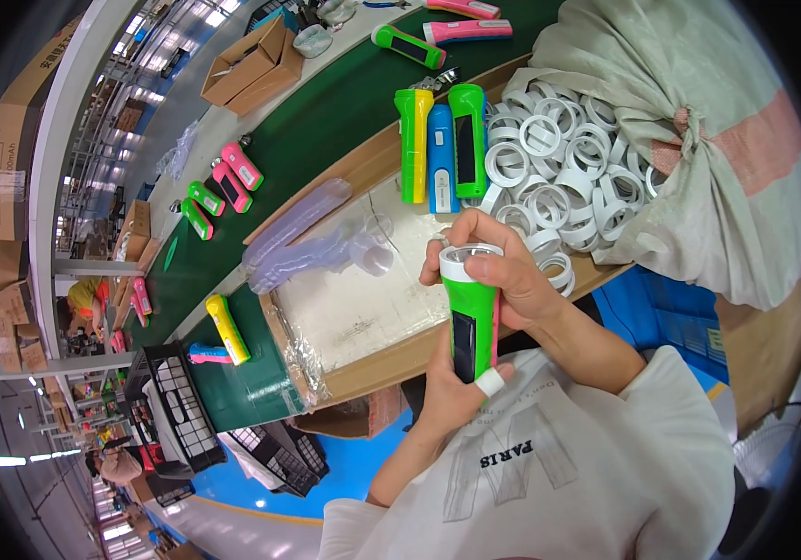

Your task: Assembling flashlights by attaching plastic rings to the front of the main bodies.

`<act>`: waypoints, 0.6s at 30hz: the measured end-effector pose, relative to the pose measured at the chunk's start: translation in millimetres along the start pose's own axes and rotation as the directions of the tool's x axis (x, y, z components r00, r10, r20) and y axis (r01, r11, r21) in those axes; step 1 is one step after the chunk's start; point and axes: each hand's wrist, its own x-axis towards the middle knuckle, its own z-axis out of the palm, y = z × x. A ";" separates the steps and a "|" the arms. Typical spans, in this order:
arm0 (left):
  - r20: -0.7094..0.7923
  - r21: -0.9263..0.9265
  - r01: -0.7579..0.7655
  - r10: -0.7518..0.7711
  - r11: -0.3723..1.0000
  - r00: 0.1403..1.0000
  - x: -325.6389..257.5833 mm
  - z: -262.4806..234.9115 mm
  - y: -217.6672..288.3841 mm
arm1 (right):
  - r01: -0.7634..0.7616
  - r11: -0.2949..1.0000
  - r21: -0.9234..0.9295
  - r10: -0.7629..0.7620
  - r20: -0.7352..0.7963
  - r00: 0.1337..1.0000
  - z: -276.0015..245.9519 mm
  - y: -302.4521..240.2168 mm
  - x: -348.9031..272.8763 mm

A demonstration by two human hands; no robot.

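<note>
Here the green flashlight [472,322] stands upright above the wooden tray's [372,369] near edge, the left hand [452,387] wrapped around its base and the right hand [503,271] pressing a white ring [466,254] onto its head. The ring looks nearly seated. Beyond the tray's far side, a heap of loose white rings [559,177] waits, and three flashlights [439,145] lie side by side.

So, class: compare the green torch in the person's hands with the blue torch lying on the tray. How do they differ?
The green torch is held upright in both hands, left hand low, right hand at its white-ringed head; the blue torch lies untouched on the tray between two others. The green torch looks larger here, being nearer the camera. Both share a dark side panel.
</note>
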 end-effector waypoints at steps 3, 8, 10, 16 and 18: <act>0.119 -0.224 0.098 -0.072 0.970 0.990 -7.0 -1.9 -1.9 | 0.050 0.995 0.082 -0.055 0.062 0.997 -0.8 2.0 -3.7; 0.521 -0.798 0.382 0.215 0.467 0.826 -12.7 14.9 3.2 | 0.047 0.925 0.378 -0.123 0.180 0.976 0.6 4.5 -10.7; 0.527 -0.811 0.408 0.220 0.420 0.821 -12.9 16.1 1.8 | -0.002 0.878 0.479 -0.109 0.204 0.973 -3.0 7.0 -8.6; 0.516 -0.799 0.403 0.164 0.446 0.841 -9.4 12.4 2.9 | 0.093 0.899 0.427 -0.170 0.146 0.974 -7.0 2.3 -12.0; 0.312 -0.524 0.300 -0.148 0.798 0.939 -7.5 4.4 12.9 | 0.130 0.967 0.221 -0.144 0.046 0.989 -9.5 -5.3 -15.8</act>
